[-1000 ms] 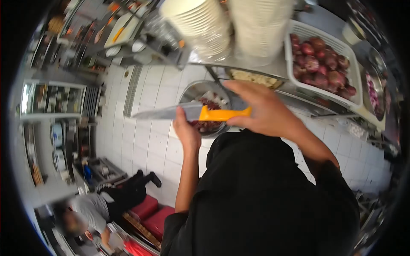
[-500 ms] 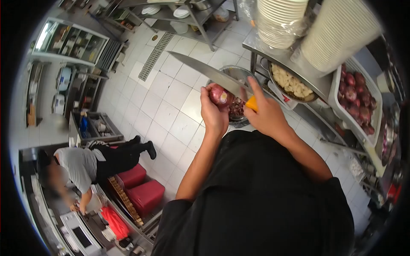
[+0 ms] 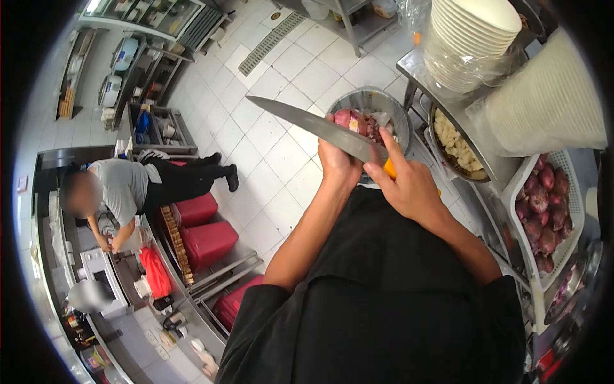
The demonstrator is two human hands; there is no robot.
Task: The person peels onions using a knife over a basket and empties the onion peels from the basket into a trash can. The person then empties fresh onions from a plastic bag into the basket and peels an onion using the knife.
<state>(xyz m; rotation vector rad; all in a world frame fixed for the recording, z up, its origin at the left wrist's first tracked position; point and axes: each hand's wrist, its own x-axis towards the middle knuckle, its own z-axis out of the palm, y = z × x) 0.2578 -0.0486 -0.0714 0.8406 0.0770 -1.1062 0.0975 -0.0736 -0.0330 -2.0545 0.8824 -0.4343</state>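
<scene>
My left hand (image 3: 340, 160) is wrapped round a red onion (image 3: 351, 120), part of which shows beyond the knife blade. In my right hand (image 3: 411, 184) is a large kitchen knife (image 3: 307, 121) with a yellow handle, the index finger stretched along the top of it. The long blade points to the upper left and crosses over the left hand's fingers and the onion's near side. Below both hands stands a lined bin (image 3: 400, 121) holding dark red onion peelings.
To the right, a white basket (image 3: 577, 192) holds several red onions (image 3: 540, 205). Stacked white bowls (image 3: 476, 32) and a wrapped stack of containers (image 3: 543, 96) stand on a steel table. Beneath is a pan of pale pieces (image 3: 451, 141). At left a person (image 3: 125, 185) leans over a counter.
The knife has swung across in front of the onion, its blade now lower over the left hand. The left hand has turned, and the view has shifted, showing more of the bin.
</scene>
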